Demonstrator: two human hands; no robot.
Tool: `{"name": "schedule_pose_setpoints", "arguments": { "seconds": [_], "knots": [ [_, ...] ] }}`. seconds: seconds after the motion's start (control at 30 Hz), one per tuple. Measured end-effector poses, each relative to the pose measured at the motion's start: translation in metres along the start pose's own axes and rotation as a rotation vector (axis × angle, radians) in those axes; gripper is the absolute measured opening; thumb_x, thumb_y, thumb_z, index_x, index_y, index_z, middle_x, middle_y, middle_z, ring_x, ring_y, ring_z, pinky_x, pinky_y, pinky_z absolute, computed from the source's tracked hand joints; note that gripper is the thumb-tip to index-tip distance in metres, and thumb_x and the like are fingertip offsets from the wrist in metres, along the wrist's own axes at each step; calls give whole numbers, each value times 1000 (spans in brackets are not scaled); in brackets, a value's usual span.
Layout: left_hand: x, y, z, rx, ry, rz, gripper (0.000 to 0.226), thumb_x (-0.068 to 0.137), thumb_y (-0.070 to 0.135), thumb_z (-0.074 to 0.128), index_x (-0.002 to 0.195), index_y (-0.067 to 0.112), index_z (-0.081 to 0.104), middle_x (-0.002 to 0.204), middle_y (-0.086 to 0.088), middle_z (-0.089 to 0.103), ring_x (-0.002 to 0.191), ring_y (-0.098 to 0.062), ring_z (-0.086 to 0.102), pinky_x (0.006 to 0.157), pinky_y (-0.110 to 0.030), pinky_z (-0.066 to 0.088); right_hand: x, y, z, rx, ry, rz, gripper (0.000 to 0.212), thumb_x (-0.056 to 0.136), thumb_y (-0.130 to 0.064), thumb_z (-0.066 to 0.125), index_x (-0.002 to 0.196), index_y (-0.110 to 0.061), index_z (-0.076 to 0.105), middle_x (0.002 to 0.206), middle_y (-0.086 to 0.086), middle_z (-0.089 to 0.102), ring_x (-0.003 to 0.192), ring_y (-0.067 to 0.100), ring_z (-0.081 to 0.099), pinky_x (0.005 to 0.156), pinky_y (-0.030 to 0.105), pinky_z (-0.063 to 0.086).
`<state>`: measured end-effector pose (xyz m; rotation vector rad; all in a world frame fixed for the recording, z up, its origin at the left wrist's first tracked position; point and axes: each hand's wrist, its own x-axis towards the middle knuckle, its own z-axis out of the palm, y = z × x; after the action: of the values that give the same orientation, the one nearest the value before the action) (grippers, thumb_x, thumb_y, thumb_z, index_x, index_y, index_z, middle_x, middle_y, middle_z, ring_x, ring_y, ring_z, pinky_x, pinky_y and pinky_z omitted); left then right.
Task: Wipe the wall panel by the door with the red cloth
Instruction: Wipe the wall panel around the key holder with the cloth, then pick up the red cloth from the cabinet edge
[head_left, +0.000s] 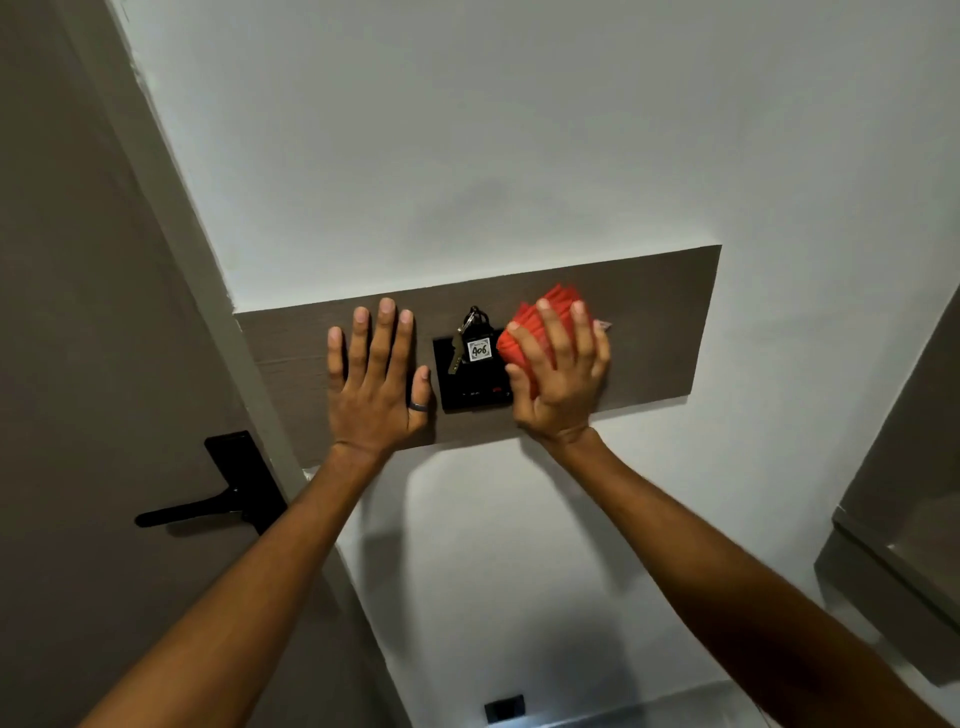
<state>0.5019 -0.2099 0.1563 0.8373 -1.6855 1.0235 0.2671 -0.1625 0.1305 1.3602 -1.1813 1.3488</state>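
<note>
**Red cloth pressed to the wall panel, right of the key switch**

The right hand (563, 379) presses the bunched red cloth (540, 322) against the brown wall panel (660, 332), fingers slightly spread and clamped over it, just right of the black key-card switch (470, 384) with its hanging key and tag (475, 343). The left hand (376, 374) lies flat near the panel's left edge, fingers apart. The door (78, 312) with its black handle (208, 499) stands left

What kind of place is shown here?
Probably a hotel room entrance: a black wall key holder holds a metal key with a numbered tag, beside a grey door with a black lever handle.
</note>
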Motion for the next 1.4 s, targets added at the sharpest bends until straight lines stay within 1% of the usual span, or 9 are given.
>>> {"name": "schedule_pose_setpoints", "arguments": {
  "seconds": [0.1, 0.43, 0.53, 0.67, 0.73, 0.93, 1.17, 1.27, 1.4],
  "knots": [
    [0, 1, 2, 3, -1, 12, 61, 104, 37, 41, 157, 8, 36, 166, -11, 22, 159, -26, 2, 128, -50, 8, 10, 23, -6, -21, -43, -269, 48, 102, -49, 50, 146, -33, 58, 159, 4, 50, 152, 35, 40, 122, 55, 32],
    [-7, 1, -8, -15, -129, -20, 63, 106, 35, 37, 161, 9, 20, 166, -10, 17, 159, -23, -5, 129, -46, 0, -3, 77, -39, -224, -121, -422, 52, 94, -34, 67, 146, -28, 60, 154, 5, 56, 144, 37, 51, 103, 48, 45],
    [-32, 26, -22, -129, -235, -180, 64, 107, 34, 36, 162, 7, 16, 168, -14, 12, 159, -25, -3, 130, -47, 2, -28, 87, -75, -145, -231, 42, 52, 96, -19, 64, 147, -23, 56, 156, 8, 53, 145, 36, 46, 104, 48, 44],
    [-94, 104, -46, -361, -325, -409, 64, 104, 29, 44, 158, 0, 24, 167, -22, 16, 158, -34, 12, 129, -52, 13, -66, 85, -122, 548, 7, 1204, 38, 110, -23, 51, 147, -14, 54, 139, 8, 62, 125, 23, 59, 104, 41, 54],
    [-118, 148, -56, -440, -460, -279, 64, 102, 30, 46, 157, 2, 28, 166, -20, 20, 157, -34, 13, 127, -55, 16, -82, 87, -147, 1057, 41, 1641, 35, 112, -32, 40, 138, -14, 53, 116, 12, 62, 97, 29, 61, 77, 41, 54],
    [-109, 313, -36, -678, -909, 89, 66, 105, 42, 38, 161, 9, 25, 169, -12, 19, 159, -28, 7, 129, -52, 14, -170, 162, -245, 1216, 252, 2246, 55, 107, -51, 39, 139, -13, 62, 140, 19, 65, 118, 37, 66, 99, 49, 51],
    [-69, 480, 0, -769, -1163, 249, 65, 109, 46, 29, 163, 13, 15, 171, -8, 10, 159, -27, -2, 131, -45, 4, -187, 338, -344, 647, 71, 2038, 39, 109, -44, 47, 121, -12, 65, 111, 13, 70, 92, 29, 68, 76, 39, 57],
    [-62, 534, 13, -775, -1258, 295, 68, 109, 48, 31, 164, 16, 8, 172, -8, 5, 159, -26, -7, 131, -42, -1, -195, 420, -372, 103, -448, 1529, 37, 110, -40, 51, 132, -12, 61, 117, 10, 69, 112, 32, 66, 85, 22, 54],
    [-67, 575, 23, -702, -1340, 300, 69, 107, 53, 24, 164, 18, 9, 172, -5, 3, 158, -23, -10, 131, -42, 2, -245, 488, -386, -342, -1436, 929, 59, 113, -42, 35, 165, -19, 21, 174, 6, 19, 163, 29, 13, 130, 57, 20]
  ]
}}
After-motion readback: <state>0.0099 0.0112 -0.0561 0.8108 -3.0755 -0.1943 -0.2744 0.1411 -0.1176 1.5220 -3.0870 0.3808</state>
